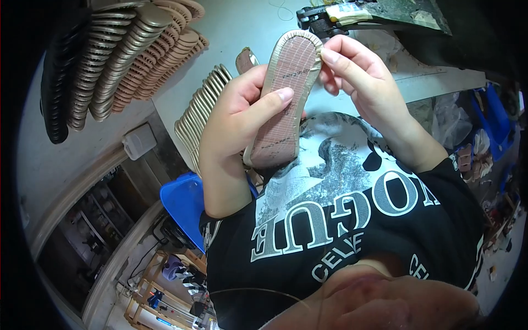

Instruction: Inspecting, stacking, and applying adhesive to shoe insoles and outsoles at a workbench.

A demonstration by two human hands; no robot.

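A shoe insole (pixel 289 91) is held up in front of my chest, its pinkish gridded underside showing and a pleated gold edging folded round its rim. My left hand (pixel 234 115) is closed round its middle, thumb lying on the underside. At the upper right rim, my right hand (pixel 363 74) pinches the gold edging between thumb and forefinger. Beside my left hand, a row of gold-edged insoles (pixel 202 102) leans on the table. The tip of another insole (pixel 246 59) shows just behind that hand.
Stacked black insoles (pixel 61 77), gold insoles (pixel 132 47) and pinkish-tan insoles (pixel 173 58) fill the far left of the pale table (pixel 231 33). A dark green machine (pixel 396 16) stands at the far right. Blue plastic seating (pixel 184 206) is at left, a blue crate (pixel 494 118) at right.
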